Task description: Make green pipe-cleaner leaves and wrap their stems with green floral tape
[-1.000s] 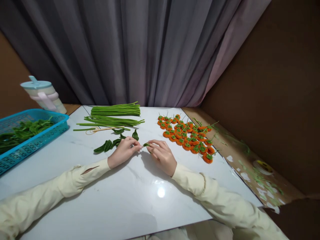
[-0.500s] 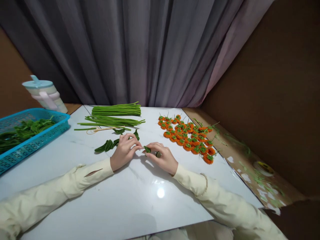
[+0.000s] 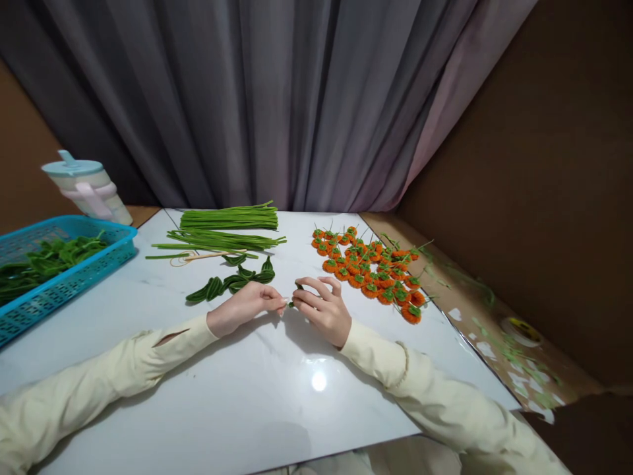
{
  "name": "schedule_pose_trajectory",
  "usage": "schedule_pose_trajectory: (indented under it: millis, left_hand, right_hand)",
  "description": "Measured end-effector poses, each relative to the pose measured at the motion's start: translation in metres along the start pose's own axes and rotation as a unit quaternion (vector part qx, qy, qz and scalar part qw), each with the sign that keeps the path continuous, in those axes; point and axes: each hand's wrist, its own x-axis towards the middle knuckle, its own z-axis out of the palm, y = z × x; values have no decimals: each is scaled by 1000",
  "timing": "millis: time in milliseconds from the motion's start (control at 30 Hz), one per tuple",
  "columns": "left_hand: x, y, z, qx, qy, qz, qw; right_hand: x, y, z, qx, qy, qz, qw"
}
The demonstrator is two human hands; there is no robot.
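Mostly hidden by fingers, a small dark green pipe-cleaner leaf (image 3: 299, 285) is held between my two hands above the table. My right hand (image 3: 324, 311) is closed around it, and a bit of green shows at the fingertips. My left hand (image 3: 250, 305) pinches at the leaf's near end, thumb against forefinger. Just beyond the left hand, several finished dark green leaves (image 3: 238, 282) lie in a loose row. Orange fuzzy pieces with green tops (image 3: 370, 290), shaped like small persimmons, are grouped past the right hand.
Bright green pipe cleaners (image 3: 228, 218) lie in bundles at the back, beside a thin wooden stick (image 3: 210, 255). A blue basket (image 3: 111, 247) of green leaves and a lidded cup (image 3: 93, 191) stand left. Scraps and a tape roll (image 3: 521, 331) lie on the right ledge.
My left hand has drawn back toward me and turned, uncovering more of the leaves behind it. The right-hand fingers have lifted and turned the held leaf.
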Motion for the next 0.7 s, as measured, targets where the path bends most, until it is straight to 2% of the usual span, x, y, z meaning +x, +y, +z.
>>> schedule_pose_trajectory:
  millis: [100, 233, 400, 567, 700]
  left_hand:
    - [-2, 2, -1, 9, -20, -18, 1000]
    - [-3, 2, -1, -40, -7, -20, 999]
    - [4, -1, -5, -113, 41, -38, 992]
    - [9, 5, -16, -132, 104, 22, 986]
    - [10, 20, -40, -127, 160, 99, 974]
  right_hand:
    - [-2, 0, 0, -15, -12, -14, 1000]
    - [-2, 2, -4, 23, -34, -42, 998]
    - [7, 0, -17, 68, 21, -103, 992]
    - [12, -4, -21, 70, 65, -98, 991]
    - [16, 3, -20, 61, 73, -112, 989]
